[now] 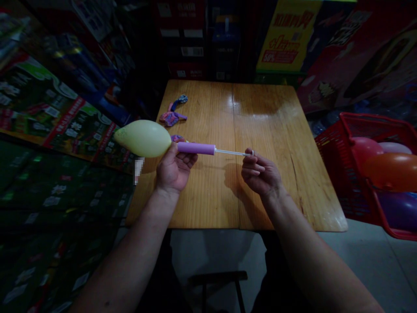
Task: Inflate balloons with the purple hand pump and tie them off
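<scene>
A purple balloon pump (198, 148) lies level above the wooden table, its white rod drawn out to the right. My left hand (174, 169) is closed around the pump's left end, thumb at the neck of a pale yellow balloon (143, 138). That balloon is partly inflated and points left, past the table's edge. With curled fingers my right hand (260, 171) grips the handle end of the rod. Behind my left hand, limp balloons (171, 117) in purple, pink and blue lie on the tabletop; another limp piece is partly hidden behind the pump.
The wooden table (215, 200) stands before me. On the right is a red basket (345, 174) holding several inflated balloons, including an orange one (391, 171). Stacked green cartons (58, 187) line the left side, and more boxes (189, 39) stand behind the table. A dark stool (220, 277) is below.
</scene>
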